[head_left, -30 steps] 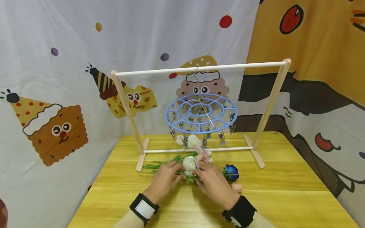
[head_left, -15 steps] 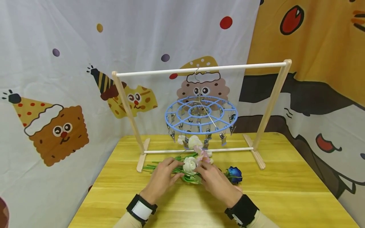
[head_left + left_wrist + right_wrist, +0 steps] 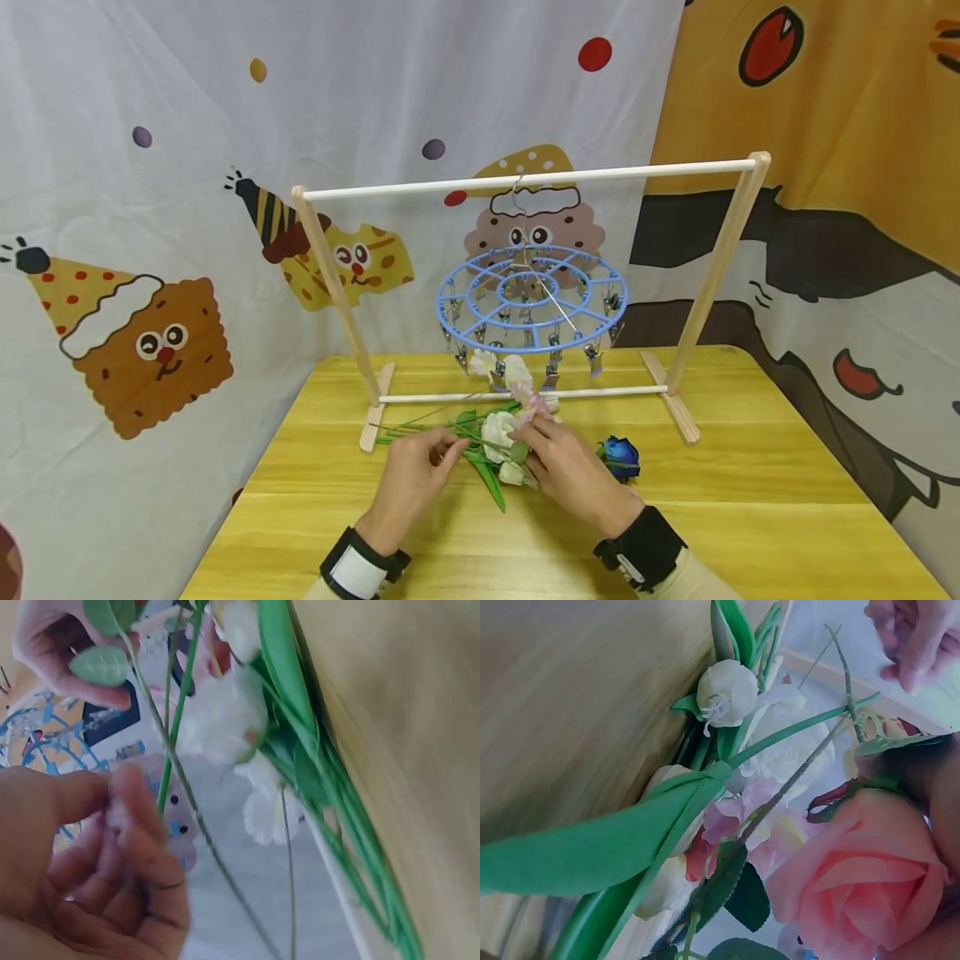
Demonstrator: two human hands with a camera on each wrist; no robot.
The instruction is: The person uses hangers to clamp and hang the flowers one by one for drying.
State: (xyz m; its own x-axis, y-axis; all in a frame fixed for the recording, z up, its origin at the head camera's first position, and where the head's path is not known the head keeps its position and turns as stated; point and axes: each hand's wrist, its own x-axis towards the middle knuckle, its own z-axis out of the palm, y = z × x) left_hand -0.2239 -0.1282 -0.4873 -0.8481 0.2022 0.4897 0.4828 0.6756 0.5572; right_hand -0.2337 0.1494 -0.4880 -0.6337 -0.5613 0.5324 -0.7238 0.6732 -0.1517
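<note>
My right hand [image 3: 573,471] grips a salmon-pink rose [image 3: 862,881] by its stem, the bloom lying against the palm. The rose's leaf [image 3: 519,452] shows beyond the fingertips. My left hand [image 3: 412,475] hovers to the left, thumb and forefinger bent together; stem ends reach close to its fingertips, with nothing visible between them. Below and behind the hands lies a bunch of artificial flowers: a white ranunculus-like bloom [image 3: 497,432], a pink flower [image 3: 531,402], pale blooms [image 3: 517,372] and green stems. A white tulip-like bud [image 3: 727,694] shows in the right wrist view.
A blue rose [image 3: 621,457] is right of my right hand. Behind the flowers stands a wooden rack [image 3: 712,275] with white rods. A round blue clip hanger [image 3: 525,346] hangs from its top rod, metal clips dangling low over the blooms.
My left hand has drawn back leftward and down from the white bloom. A long green leaf now points toward the front, and the rose's leaf shows between the hands. The blue rose has shifted slightly right.
</note>
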